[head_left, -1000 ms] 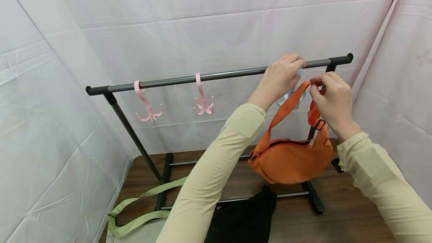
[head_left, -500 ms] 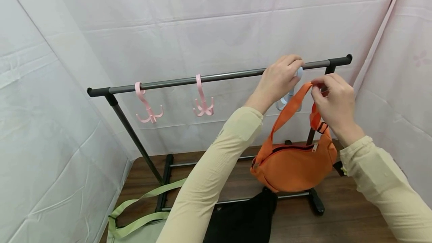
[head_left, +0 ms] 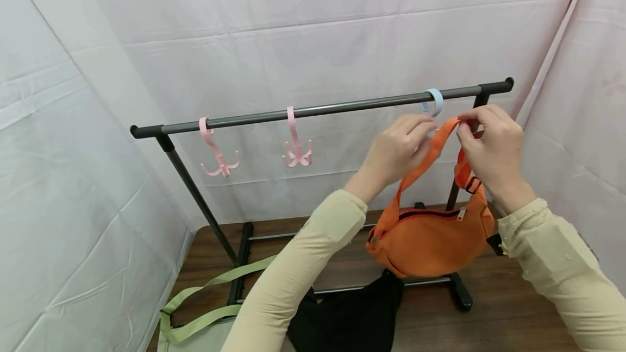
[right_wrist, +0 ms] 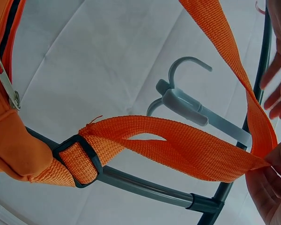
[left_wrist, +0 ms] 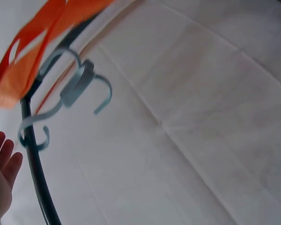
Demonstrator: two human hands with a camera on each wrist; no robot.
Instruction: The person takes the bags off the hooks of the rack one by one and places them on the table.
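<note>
Left hand point(head_left: 393, 151), off dark metal rail point(head_left: 313, 108) since a second ago, hangs released beside pale-blue plastic hook point(head_left: 432, 101); right hand point(head_left: 489, 148) pinches orange fabric bag's woven strap point(head_left: 420, 159).

Sheet-walled recording booth: white drapes point(head_left: 313, 31), garment rack point(head_left: 313, 110).
</note>
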